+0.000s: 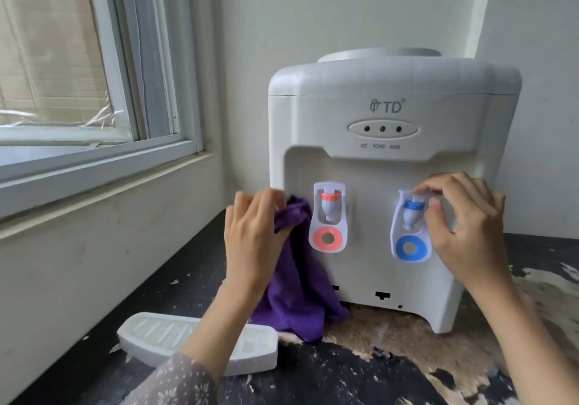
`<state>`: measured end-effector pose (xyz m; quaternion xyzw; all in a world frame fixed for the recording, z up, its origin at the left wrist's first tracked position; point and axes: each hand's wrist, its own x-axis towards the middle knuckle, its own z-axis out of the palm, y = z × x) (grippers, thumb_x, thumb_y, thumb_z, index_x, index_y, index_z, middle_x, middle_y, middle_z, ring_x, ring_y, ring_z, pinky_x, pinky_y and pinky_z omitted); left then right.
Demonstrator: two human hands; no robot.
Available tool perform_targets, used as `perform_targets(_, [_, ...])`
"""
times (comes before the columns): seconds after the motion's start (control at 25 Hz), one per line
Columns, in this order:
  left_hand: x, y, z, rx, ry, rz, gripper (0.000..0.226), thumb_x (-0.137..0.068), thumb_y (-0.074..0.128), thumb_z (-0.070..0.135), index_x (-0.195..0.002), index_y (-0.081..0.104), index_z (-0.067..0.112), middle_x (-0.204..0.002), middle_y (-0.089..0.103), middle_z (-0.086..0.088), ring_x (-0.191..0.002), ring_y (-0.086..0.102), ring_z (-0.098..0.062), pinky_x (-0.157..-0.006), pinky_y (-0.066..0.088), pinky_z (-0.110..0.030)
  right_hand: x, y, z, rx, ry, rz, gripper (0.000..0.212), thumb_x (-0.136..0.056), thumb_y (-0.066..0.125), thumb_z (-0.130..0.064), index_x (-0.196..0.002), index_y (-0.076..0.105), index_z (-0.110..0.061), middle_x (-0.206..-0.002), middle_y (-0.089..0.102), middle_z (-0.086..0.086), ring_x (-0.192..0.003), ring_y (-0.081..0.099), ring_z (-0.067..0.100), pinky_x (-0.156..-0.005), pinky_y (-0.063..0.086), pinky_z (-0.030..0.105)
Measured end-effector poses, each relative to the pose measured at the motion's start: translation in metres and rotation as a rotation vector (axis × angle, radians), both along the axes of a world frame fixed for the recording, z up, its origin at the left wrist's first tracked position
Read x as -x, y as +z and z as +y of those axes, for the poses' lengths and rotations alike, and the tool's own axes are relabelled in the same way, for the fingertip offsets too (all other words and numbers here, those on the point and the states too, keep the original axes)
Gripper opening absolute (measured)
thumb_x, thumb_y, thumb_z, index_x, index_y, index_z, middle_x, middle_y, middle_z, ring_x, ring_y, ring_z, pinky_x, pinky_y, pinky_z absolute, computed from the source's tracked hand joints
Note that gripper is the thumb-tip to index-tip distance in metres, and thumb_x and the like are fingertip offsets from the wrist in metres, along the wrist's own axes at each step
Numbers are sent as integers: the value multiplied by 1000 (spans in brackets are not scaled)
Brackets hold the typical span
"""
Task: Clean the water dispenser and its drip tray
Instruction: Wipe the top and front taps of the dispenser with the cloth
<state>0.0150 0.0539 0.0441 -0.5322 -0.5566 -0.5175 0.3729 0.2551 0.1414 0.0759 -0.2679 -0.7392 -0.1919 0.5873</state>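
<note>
A white tabletop water dispenser (388, 122) stands against the wall, with a red-ringed tap (329, 216) on its left and a blue-ringed tap (410, 226) on its right. My left hand (250, 235) grips a purple cloth (297, 295) beside the red tap; the cloth hangs down to the table. My right hand (463, 223) pinches the top of the blue tap between thumb and fingers. The white drip tray (156, 332) lies detached on the table at the lower left, partly behind my left forearm.
The dispenser sits on a dark table (313, 379) with worn, peeling patches (407, 342). A window (78, 76) and its sill fill the left side. A pale wall (282, 13) stands directly behind the dispenser.
</note>
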Motion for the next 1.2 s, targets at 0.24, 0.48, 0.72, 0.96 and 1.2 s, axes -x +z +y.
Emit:
perform_targets(0.24, [-5,62,14,-94,-62,-152,42,-74,78,25,-88,38,25,-82,55,3,-75,42,-9,-59,33,-24,0,0,0,4,19,-2,22,-85,41,-11,-88,62,-8,-89,62,2,-84,48,19,-69,22,29])
perform_targets(0.48, [-24,54,26,-189,-241,-519,32,-76,73,12,-81,42,10,-77,45,-1,-61,38,-16,-57,36,-27,-2,1,1,20,35,-12,24,-86,39,-13,-89,62,-8,-89,62,0,-85,49,17,-71,23,28])
perform_targets(0.72, [-36,50,16,-144,-246,-637,30,-73,74,15,-80,46,12,-79,51,2,-62,48,-18,-61,43,-31,-4,4,1,20,51,-19,24,-85,39,-13,-86,62,-10,-87,62,-1,-83,49,17,-69,22,28])
perform_targets(0.96, [-60,68,12,-124,-462,-841,23,-73,77,10,-84,59,17,-78,61,19,-71,64,2,-64,47,-11,-1,2,-1,36,46,8,22,-84,39,-13,-87,61,-11,-87,60,-2,-83,49,18,-70,22,28])
perform_targets(1.2, [-76,62,27,-279,-533,-997,18,-75,72,5,-89,68,16,-83,67,17,-75,63,2,-68,44,-8,0,2,-1,53,36,16,22,-84,39,-14,-88,60,-11,-88,60,-1,-84,49,20,-70,21,28])
